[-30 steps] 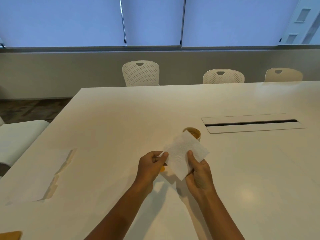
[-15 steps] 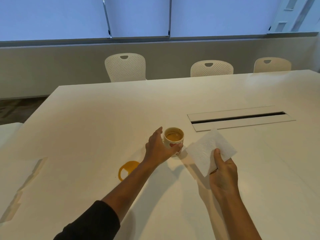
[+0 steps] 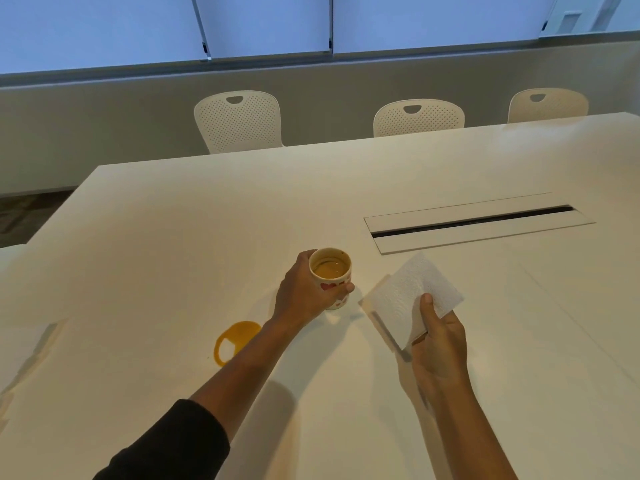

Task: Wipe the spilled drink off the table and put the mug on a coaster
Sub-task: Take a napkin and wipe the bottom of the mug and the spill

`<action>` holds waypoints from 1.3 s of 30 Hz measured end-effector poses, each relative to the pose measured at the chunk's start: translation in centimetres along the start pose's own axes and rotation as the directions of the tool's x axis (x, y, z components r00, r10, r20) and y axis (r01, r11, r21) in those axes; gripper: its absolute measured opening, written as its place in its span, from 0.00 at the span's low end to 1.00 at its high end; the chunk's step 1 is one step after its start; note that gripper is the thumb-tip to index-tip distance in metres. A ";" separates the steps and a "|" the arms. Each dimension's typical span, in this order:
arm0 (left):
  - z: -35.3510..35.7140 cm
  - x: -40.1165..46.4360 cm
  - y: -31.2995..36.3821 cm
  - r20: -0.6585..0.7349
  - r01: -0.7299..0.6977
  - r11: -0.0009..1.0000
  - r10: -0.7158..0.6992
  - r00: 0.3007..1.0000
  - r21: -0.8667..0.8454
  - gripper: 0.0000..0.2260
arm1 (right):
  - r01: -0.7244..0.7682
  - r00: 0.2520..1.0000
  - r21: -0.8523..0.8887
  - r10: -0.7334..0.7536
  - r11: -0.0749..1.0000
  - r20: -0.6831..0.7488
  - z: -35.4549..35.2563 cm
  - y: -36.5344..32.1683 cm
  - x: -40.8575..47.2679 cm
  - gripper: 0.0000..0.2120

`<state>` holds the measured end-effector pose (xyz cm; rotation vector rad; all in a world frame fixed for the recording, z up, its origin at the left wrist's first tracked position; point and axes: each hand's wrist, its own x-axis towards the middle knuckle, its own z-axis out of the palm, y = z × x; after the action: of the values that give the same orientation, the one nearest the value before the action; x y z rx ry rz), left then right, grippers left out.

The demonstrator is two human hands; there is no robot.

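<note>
Here the left hand [image 3: 304, 294] grips the mug [image 3: 330, 277], fingers curled round its far side and thumb across the near side over red markings on the white wall. The mug stands upright and holds a tan drink partway up; whether its base touches the table [image 3: 173, 237] or sits just above it cannot be told, though a small shadow lies right beneath it. The right hand [image 3: 438, 344] pinches a folded white paper towel [image 3: 412, 299], thumb pressed on top and the other fingers curled underneath, so the towel fans out up and to the left of the hand, above the table and just right of the mug, apart from it. The spill [image 3: 237, 341], an orange-yellow ring with a filled patch at its upper right, lies on the table near the left forearm, to the lower left of the mug and well apart from the towel. A dark sleeve [image 3: 173, 445] covers the left arm above the elbow. A long cable slot [image 3: 478, 221] with a pale frame is set into the table beyond the towel. Three white perforated chairs [image 3: 239, 121] stand along the far edge, under drawn window blinds [image 3: 263, 22]. At the left edge a pale flat sheet [image 3: 24, 351] lies on the table; what it is cannot be told.
</note>
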<state>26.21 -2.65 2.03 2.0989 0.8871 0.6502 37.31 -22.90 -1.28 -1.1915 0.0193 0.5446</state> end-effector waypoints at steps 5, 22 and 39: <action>-0.2 0.1 0.4 0.016 0.009 0.999 -0.009 1.000 -0.034 0.44 | -0.021 1.000 -0.017 0.021 1.000 0.017 -0.1 -0.2 0.2 0.08; -1.2 -0.1 3.8 -0.042 -0.026 0.999 0.025 0.999 -0.023 0.46 | 0.189 0.982 -0.170 -0.181 0.967 0.059 0.8 -0.8 -1.0 0.18; -5.2 -0.9 8.9 -0.052 -0.213 0.977 0.214 0.976 0.012 0.33 | 0.104 0.958 0.083 -0.123 0.991 0.260 7.7 -0.4 -3.0 0.16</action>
<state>25.50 -5.32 12.02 2.2108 0.6981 0.8190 32.80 -17.35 2.98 -1.0381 -0.2557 0.5934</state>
